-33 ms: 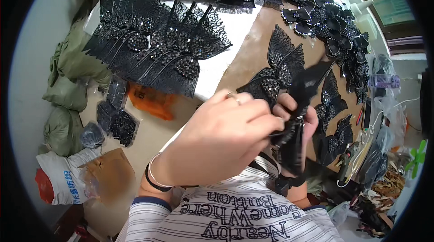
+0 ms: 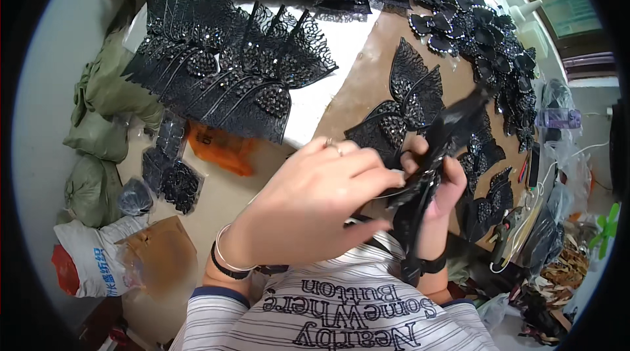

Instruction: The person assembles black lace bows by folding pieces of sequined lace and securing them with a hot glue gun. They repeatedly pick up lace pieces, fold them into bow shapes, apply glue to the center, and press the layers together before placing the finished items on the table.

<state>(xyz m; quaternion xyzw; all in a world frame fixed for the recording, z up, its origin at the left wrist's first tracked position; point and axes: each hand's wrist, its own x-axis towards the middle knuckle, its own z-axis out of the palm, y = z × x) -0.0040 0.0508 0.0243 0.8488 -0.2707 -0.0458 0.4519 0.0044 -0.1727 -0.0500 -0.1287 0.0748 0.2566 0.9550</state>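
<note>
Now, at the near edge of the tabletop (image 2: 364,85), a glossy black appliqué (image 2: 428,184) slants through our right hand (image 2: 447,195), pinched between thumb and fingers. Our left hand's (image 2: 312,190) thumb has swung clear; whether its fingers grip the appliqué we cannot tell, so the right apparently steadies the work.

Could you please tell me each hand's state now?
Left hand: thumb spread; whether it holds anything cannot be told.
Right hand: closed, holding a black piece.
</note>
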